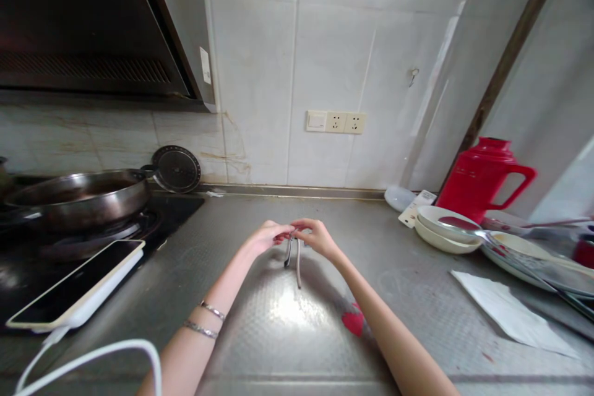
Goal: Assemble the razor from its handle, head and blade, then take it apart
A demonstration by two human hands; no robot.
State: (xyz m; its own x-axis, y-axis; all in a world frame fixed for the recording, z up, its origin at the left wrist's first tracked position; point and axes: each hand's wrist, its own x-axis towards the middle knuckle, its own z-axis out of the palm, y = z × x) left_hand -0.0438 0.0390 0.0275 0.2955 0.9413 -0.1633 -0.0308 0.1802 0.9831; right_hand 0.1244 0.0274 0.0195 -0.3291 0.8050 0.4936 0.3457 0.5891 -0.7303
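Observation:
Both my hands meet above the middle of the steel counter (278, 322). My left hand (266, 236) and my right hand (315, 236) have their fingers pinched together on one small metal object (293, 253) with thin dangling parts, which hangs down between them. I cannot make out exactly what it is. Two bracelets (206, 318) circle my left wrist. A small red thing (353, 322) lies on the counter beneath my right forearm.
A dark pan (78, 198) rests on the stove at left, with a round lid (176, 168) leaning on the wall behind. A phone on a white power bank (77, 288) with a white cable lies front left. Stacked bowls (445, 229), plates, a red jug (482, 176) and white paper (510, 312) are at right.

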